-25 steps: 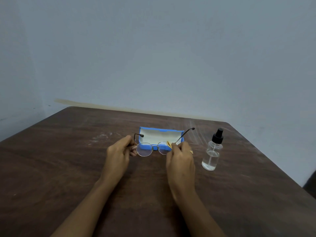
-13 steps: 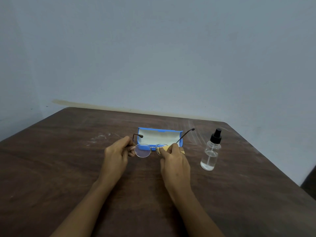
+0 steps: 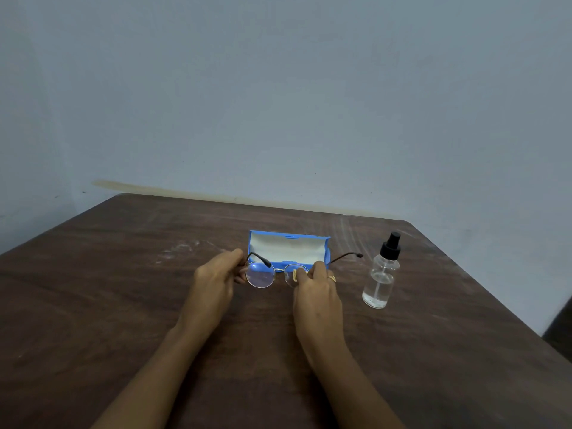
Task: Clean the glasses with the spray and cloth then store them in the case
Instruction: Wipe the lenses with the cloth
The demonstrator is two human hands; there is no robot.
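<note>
Thin-framed round glasses are held above the table with both temples unfolded. My left hand pinches the left end of the frame. My right hand pinches a small yellow cloth against the right lens, and most of the cloth is hidden by my fingers. Behind the glasses, a blue case with a pale lining lies open. A clear spray bottle with a black pump top stands upright to the right of my right hand.
Everything sits on a dark brown wooden table with white scuff marks at the back. Its far edge meets a pale blue wall, and its right edge runs diagonally behind the bottle.
My right hand has rubbed the cloth over the right lens, shifting slightly left and back. The left hand keeps its hold on the frame. Case and bottle have not moved.
</note>
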